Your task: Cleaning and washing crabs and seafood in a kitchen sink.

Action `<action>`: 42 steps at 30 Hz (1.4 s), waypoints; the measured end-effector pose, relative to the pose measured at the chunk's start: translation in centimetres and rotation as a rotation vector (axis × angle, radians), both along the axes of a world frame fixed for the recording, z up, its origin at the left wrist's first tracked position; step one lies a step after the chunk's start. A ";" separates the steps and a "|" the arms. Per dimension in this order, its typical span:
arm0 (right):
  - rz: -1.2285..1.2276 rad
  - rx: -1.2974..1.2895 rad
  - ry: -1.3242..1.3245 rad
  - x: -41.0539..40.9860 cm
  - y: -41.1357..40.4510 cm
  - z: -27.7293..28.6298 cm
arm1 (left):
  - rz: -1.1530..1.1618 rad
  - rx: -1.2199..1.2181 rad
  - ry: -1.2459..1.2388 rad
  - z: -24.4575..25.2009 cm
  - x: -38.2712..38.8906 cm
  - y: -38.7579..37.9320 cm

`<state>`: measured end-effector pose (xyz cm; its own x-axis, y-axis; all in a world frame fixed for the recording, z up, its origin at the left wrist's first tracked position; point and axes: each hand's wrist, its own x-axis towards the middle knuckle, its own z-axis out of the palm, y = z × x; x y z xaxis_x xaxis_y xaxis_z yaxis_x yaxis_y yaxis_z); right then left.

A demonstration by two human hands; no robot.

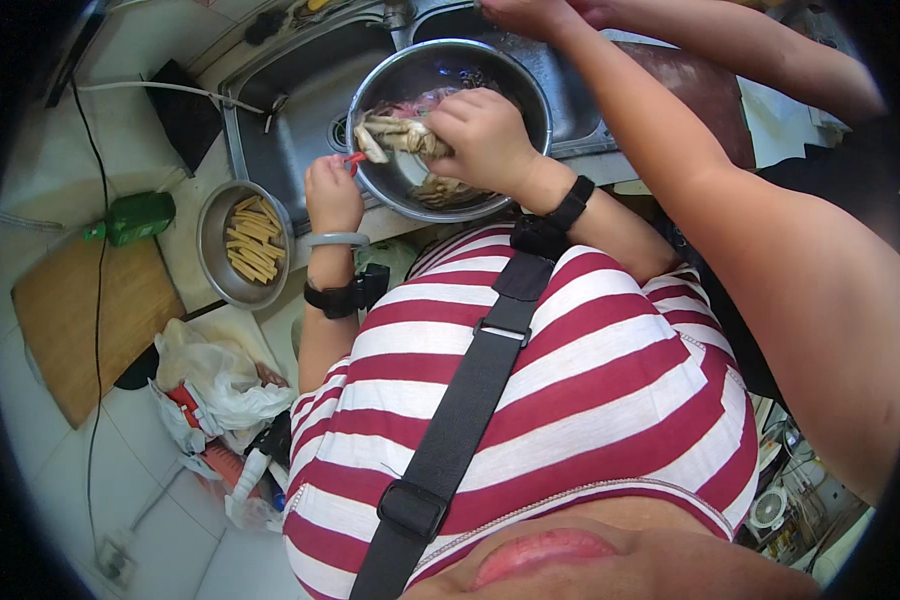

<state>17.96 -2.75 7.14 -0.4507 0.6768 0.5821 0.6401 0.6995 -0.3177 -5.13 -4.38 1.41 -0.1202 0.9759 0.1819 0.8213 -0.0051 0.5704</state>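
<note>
In front of me a large stainless-steel bowl [541,105] sits over the edge of the double sink. My right hand [487,142] grips what looks like a pale crab [401,135] above this bowl, its legs pointing left. Just beyond the bowl's left rim, my left hand [334,195] pinches a thin red piece [355,159] beside a pale leg or claw; whether it is a band or a tool handle is unclear. Inside the bowl lie another crab-like piece [446,191] and some pinkish material [424,103], partly hidden by my right hand.
A metal bowl [208,255] of yellow strips [255,244] stands left of the sink [300,90]. Nearby are a green bottle [141,217] on its side, a wooden board [94,315] and plastic bags [221,382]. Another person's arms [667,127] reach across the right.
</note>
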 end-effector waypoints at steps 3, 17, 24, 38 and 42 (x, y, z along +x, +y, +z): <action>-0.095 -0.129 0.062 0.8 0.6 -1.3 | 0.142 -0.218 -0.428 -1.1 -1.6 -0.2; -0.286 -0.812 0.356 3.0 2.6 -4.5 | 0.065 -0.111 -0.714 2.2 -3.6 -1.9; -0.003 -0.332 -0.079 1.6 2.5 -4.3 | -0.056 -0.111 -0.513 2.9 -1.5 -1.5; -0.142 -0.192 -0.169 1.6 5.5 -5.6 | -0.199 -0.181 -0.478 1.1 2.1 -0.2; -0.004 -0.209 -0.344 2.0 5.7 -5.3 | -0.263 -0.159 -0.485 1.6 3.4 -0.2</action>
